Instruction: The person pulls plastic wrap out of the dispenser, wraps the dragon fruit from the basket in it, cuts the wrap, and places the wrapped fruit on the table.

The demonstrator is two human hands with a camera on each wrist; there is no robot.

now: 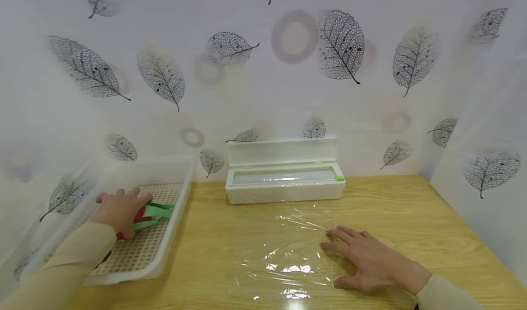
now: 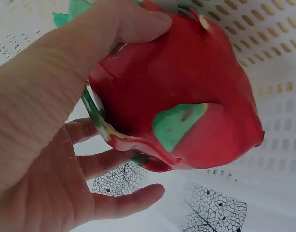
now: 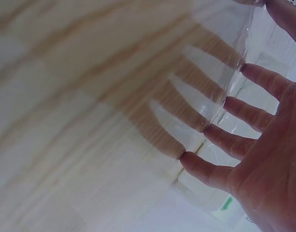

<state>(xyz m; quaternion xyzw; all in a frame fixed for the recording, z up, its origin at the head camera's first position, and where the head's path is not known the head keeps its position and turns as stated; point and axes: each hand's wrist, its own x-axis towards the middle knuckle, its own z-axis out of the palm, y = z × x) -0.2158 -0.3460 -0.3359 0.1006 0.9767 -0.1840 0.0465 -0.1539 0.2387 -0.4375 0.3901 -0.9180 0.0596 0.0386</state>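
A red dragon fruit (image 2: 186, 96) with green scales lies in a white perforated basket (image 1: 164, 250) at the left of the wooden table. My left hand (image 1: 119, 209) grips this fruit (image 1: 150, 211), thumb over the top and fingers curled beneath it. A sheet of clear cling film (image 1: 288, 250) is spread flat on the table in front of me. My right hand (image 1: 362, 259) lies flat on the film's right part with fingers straight and spread (image 3: 225, 108).
A white cling film dispenser box (image 1: 284, 175) stands open at the back centre, against a wall covered in leaf-patterned sheeting. The same sheeting closes off the left and right sides. Bare wooden tabletop (image 1: 432, 218) lies to the right.
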